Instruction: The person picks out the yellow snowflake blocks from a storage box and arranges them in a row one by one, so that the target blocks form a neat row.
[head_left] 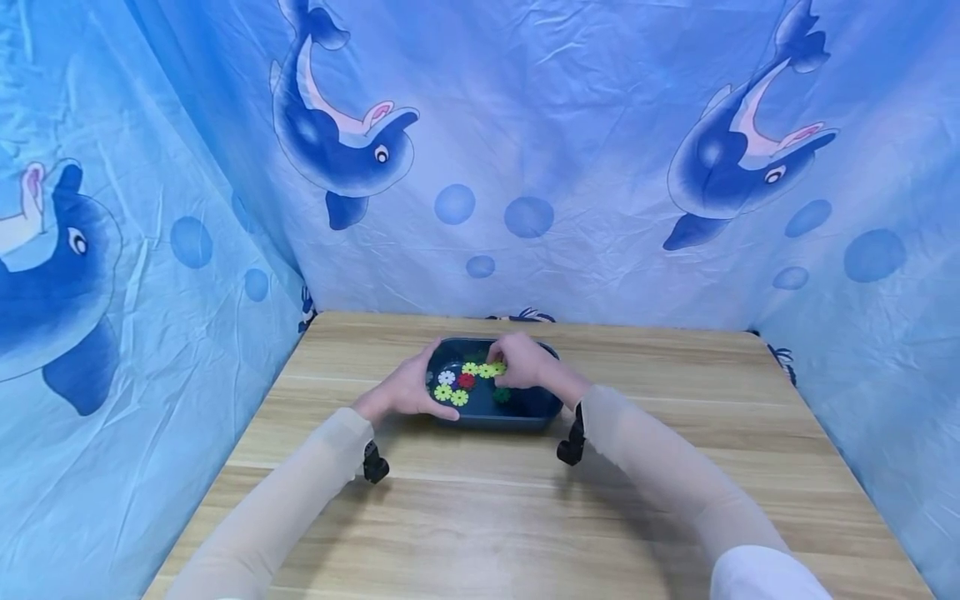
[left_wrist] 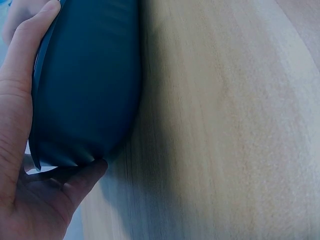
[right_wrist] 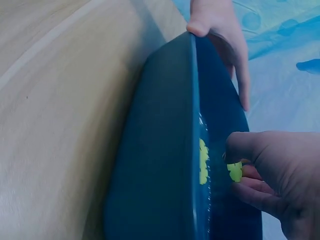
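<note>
A dark blue-green plastic basin stands on the table, with flower-shaped notched plastic discs inside. My left hand grips the basin's left end, thumb along the near rim and fingers round the far side. Over the inside of the basin, my right hand pinches a yellow-green disc between thumb and fingers. In the head view, more yellow-green discs line up beside those fingertips. A white disc, a red disc and two yellow-green discs lie toward the left, and a dark green disc below the right hand.
The wood-grain table extends round the basin on all sides. Blue cloth printed with dolphins hangs behind it and at both sides. A small black camera is strapped to each wrist.
</note>
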